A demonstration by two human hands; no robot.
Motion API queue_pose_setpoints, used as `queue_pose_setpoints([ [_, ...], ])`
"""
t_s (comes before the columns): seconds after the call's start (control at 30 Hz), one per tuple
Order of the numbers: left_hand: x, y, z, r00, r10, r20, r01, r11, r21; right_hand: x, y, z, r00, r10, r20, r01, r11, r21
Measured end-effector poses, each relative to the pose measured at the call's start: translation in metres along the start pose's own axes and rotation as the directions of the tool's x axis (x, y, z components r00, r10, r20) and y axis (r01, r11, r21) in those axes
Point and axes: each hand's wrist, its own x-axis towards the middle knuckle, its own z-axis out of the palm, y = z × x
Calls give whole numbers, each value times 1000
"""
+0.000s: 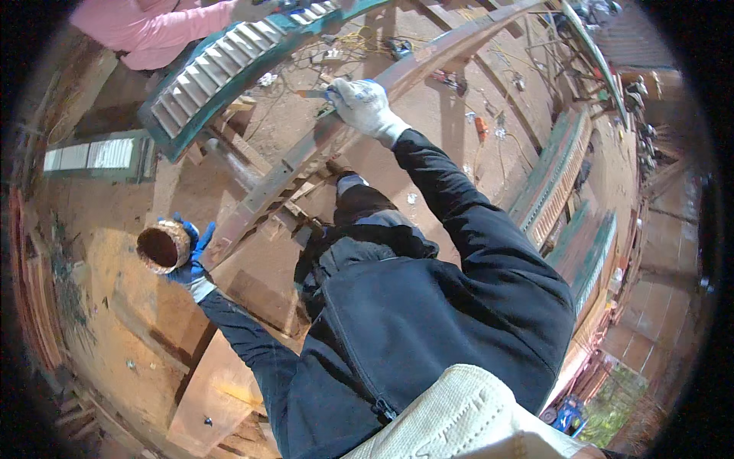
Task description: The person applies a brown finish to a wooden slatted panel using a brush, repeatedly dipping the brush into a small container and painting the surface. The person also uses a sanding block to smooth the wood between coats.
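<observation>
Cup (162, 246) left of frame (306, 157); shutter (222, 57) behind it.

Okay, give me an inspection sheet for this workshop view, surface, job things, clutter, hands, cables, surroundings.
Surface: dusty brown floor.
Job's things: long curved wooden frame; small round tin; brush.
Clutter: scattered tools and scraps on the floor.
Grippers: left hand, blue-gloved, holds the tin; right hand, white-gloved, holds the brush at the frame.
Cables: yellowish cord on the floor.
Surroundings: green slatted panels; person in pink sleeve.
</observation>
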Motion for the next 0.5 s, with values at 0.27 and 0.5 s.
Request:
queue_pose_setpoints([
  [0.27,-14,-31,58,968,251,1,-247,950,-192,11,4,2,991,46,129,-37,997,-74],
  [0.5,-84,-31,84,825,550,132,-539,835,-112,36,12,24,986,13,169,-9,1000,-23],
])
